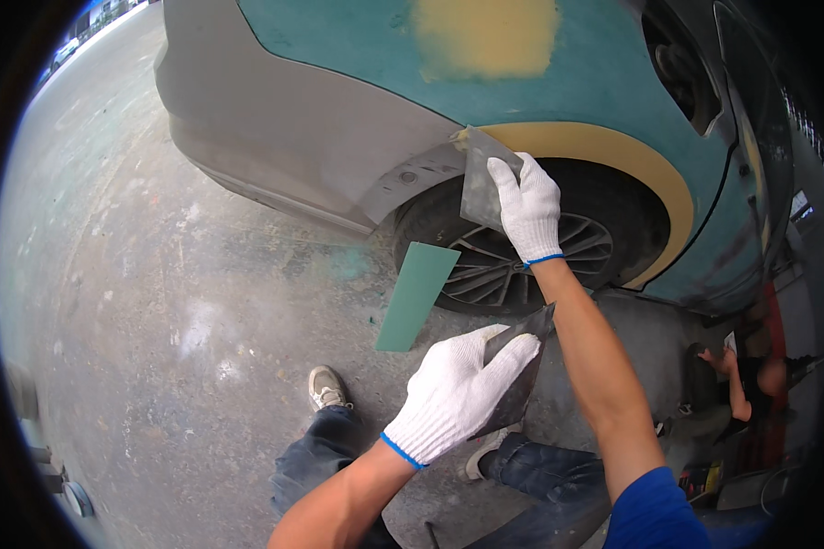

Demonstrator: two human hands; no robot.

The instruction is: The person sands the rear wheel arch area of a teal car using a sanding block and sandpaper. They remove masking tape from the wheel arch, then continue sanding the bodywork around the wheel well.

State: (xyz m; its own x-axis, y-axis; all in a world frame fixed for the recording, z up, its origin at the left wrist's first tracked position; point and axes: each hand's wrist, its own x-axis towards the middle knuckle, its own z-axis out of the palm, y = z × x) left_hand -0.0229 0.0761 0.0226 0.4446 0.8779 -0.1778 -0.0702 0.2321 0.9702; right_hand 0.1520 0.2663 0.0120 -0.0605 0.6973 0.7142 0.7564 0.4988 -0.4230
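Note:
My right hand (530,206), in a white knit glove, grips a grey sheet (484,180), its upper corner at the seam between the grey bumper (295,130) and the teal fender (590,89). Beside that corner is a small yellowish smear. My left hand (453,391), gloved alike, holds a dark, thin sheet (522,384) lower down. Yellow filler-coloured material (618,147) edges the wheel arch, and a yellow patch (487,34) marks the panel above. A green strip of sheet (417,295) leans near the wheel (522,264).
A stained concrete floor (178,329) surrounds my shoes. At the right, another person (741,391) sits low, holding a small pale object. A round object (77,499) lies at the lower left edge. A box with coloured items (702,480) stands at the lower right.

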